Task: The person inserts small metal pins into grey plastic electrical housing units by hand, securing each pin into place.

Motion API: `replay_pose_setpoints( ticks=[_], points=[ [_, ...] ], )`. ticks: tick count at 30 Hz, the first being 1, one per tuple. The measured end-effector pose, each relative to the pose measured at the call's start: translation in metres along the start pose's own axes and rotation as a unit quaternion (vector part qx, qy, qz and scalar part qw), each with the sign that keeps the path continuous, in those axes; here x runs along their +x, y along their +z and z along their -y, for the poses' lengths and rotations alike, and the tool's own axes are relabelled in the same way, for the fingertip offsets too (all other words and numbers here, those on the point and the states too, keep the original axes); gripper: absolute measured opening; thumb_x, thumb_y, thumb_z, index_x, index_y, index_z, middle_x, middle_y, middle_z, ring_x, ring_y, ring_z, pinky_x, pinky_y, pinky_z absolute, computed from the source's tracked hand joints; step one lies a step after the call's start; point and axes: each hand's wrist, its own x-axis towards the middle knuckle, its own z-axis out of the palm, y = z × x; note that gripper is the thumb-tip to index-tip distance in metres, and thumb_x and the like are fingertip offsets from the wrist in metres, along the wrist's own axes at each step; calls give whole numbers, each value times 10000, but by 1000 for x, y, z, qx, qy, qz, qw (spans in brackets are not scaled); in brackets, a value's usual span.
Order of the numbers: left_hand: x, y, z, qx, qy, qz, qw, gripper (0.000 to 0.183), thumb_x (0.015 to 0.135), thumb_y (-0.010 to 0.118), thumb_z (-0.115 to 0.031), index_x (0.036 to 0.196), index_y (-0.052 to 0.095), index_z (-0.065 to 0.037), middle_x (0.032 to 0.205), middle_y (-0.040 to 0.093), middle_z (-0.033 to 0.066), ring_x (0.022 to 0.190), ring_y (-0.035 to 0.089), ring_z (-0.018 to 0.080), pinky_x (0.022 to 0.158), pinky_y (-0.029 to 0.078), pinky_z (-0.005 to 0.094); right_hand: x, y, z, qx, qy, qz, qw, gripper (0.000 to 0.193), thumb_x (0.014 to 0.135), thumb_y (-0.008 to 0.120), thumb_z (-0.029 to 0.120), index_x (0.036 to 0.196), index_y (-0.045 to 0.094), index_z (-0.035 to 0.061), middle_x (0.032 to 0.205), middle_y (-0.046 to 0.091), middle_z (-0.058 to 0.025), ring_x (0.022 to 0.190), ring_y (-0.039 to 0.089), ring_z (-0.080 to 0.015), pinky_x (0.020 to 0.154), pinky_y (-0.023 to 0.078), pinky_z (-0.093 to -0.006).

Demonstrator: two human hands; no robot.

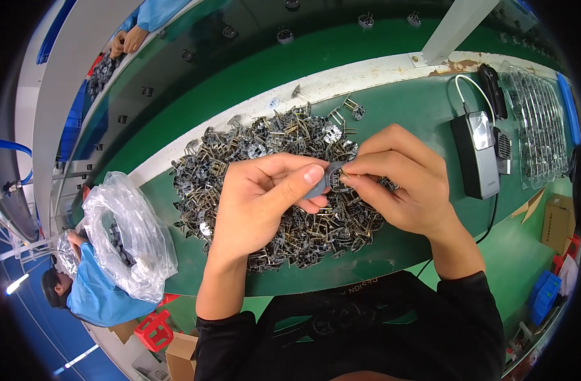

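Over the pile, my left hand [252, 197] is closed on a grey round plastic housing [317, 189], its thumb pressed on the near face. My right hand [408, 181] pinches thumb and forefinger at a dark disc with metal pins [337, 180], which sits against the housing's right side. Fingertips partly cover both pieces, so how far they fit together cannot be told. Below and around both hands lies a large heap of pronged discs [290, 235], dark with brass-coloured pins. A few loose ones [357, 111] lie at its far edge.
A clear plastic bag [128, 235] stands left of the heap. At right are a black-and-grey device [477, 155] with cables and a clear tray of parts [538, 127]. Beyond the white ledge, a green conveyor [239, 79] carries spaced parts. Co-workers in blue sit at left [106, 286] and far left.
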Motion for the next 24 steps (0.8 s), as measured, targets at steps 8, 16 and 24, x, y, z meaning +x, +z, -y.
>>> replay_pose_setpoints(
  ticks=[8,16,24],
  points=[
    [1,-2,3,9,-6,13,1000,216,877,664,-112,1017,655,52,769,661,72,658,611,95,609,514,214,-4,12,-3,-29,-21,-36,999,189,697,743,-28,861,662,19,786,580,-64,625,567,-161,481,443,-252],
    [6,-9,-4,-8,-47,76,996,221,817,642,40,1033,641,89,812,660,110,670,638,135,593,535,235,3,1,0,85,89,8,992,135,731,727,-22,857,695,14,792,602,-65,648,584,-149,520,460,-248],
    [4,-6,-11,41,-64,64,995,243,804,639,67,1046,644,85,832,649,110,661,627,127,602,534,237,-2,1,-4,51,27,2,998,157,713,738,-8,857,686,29,794,586,-54,624,576,-158,502,442,-260]
  ],
)
